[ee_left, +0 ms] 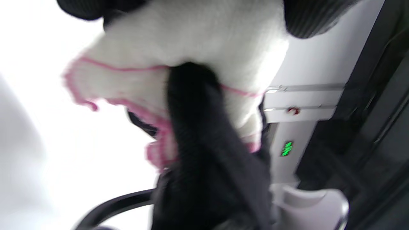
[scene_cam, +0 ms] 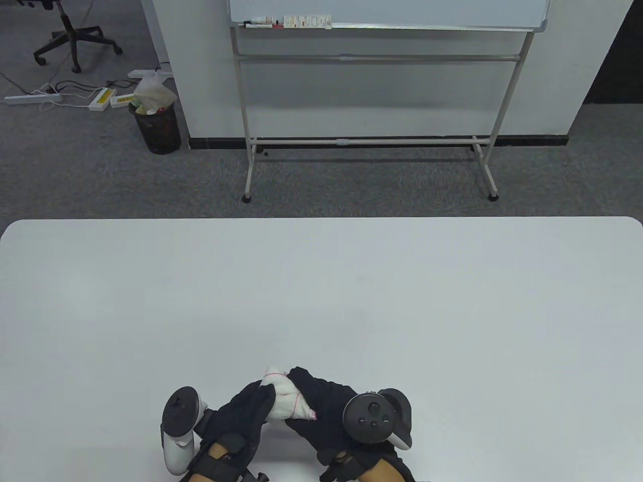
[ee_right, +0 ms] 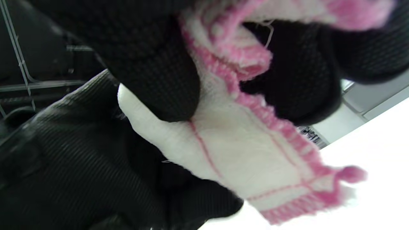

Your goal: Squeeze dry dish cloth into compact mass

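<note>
Dish cloth point(scene_cam: 287, 400), bunched, white with pink edging: I grip it with both hands' fingers point(scene_cam: 256, 401) curled tight, above the counter point(scene_cam: 351, 301).

Looking steeply down from high above the near edge of a white table point(scene_cam: 321, 281) toward a whiteboard point(scene_cam: 387, 12), while from each wrist pressed tight and tilted against the same white, pink-edged cloth point(scene_cam: 286, 399) point(ee_left: 191, 48) point(ee_right: 243, 147), with blurred black gloved fingers point(ee_left: 207, 143) point(ee_right: 159, 73) filling both.

White dish cloth point(scene_cam: 287, 399) with pink edging and thin pink lines; black gloves point(scene_cam: 321, 411).
</note>
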